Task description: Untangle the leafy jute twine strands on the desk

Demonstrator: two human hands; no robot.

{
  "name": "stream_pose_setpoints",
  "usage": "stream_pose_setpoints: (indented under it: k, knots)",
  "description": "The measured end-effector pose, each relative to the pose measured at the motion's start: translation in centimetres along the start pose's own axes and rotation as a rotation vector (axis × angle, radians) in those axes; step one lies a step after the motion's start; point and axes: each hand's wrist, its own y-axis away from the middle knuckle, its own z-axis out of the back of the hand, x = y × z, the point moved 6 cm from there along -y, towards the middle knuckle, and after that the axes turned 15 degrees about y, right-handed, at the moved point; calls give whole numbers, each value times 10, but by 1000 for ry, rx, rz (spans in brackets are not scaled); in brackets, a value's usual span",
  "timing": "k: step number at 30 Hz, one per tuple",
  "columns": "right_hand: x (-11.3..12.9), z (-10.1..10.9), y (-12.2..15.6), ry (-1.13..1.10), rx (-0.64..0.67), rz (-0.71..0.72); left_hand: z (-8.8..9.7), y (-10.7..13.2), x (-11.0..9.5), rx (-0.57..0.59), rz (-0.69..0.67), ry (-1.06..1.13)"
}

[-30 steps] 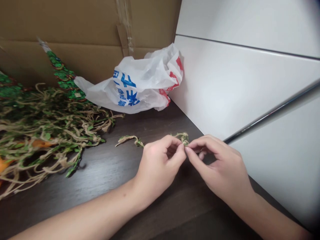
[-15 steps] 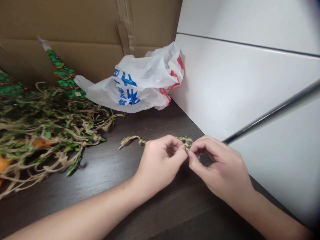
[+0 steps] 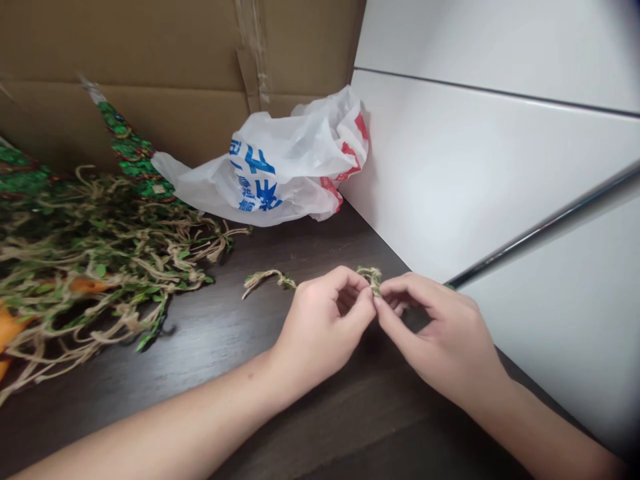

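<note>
leafy twine (image 3: 375, 275) | tan-green, curled | left hand (image 3: 320, 320), right hand (image 3: 443, 327): fingertip grip pinching it

On the wood-grain bench (image 3: 200, 353), a crumpled white plastic bag (image 3: 300, 153) printed in blue and red lies before taped cardboard (image 3: 165, 53), its left end overlapping a tilted green tinsel Christmas tree (image 3: 133, 150). White panelling (image 3: 460, 180) at right bears a black strip (image 3: 540, 231).

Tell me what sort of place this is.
Probably an indoor tabletop used for handwork, though home or workshop is unclear: a dark wood-look surface, a large heap of leafy twine and a cardboard sheet or box behind it.
</note>
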Motion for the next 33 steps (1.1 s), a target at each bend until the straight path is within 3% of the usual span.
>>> stream_pose_setpoints:
  k: [8, 12, 17, 24, 29, 33]
  knots:
    - [6, 4, 4, -34, -84, 81, 0, -4, 13, -28, 169, 212]
    - [-2, -1, 5, -58, -86, -15, 4, -5, 8, -68, 98, 123]
    - [1, 0, 3, -5, -78, 25, 3, -2, 3, -33, 33, 31]
    - [4, 3, 5, -27, -103, 63, 5, -3, 9, -70, 104, 104]
    - [-2, 1, 7, -36, -124, -16, 7, -5, 11, -104, 119, 120]
    - [4, 2, 5, -10, -114, 72, 5, -4, 8, -74, 90, 90]
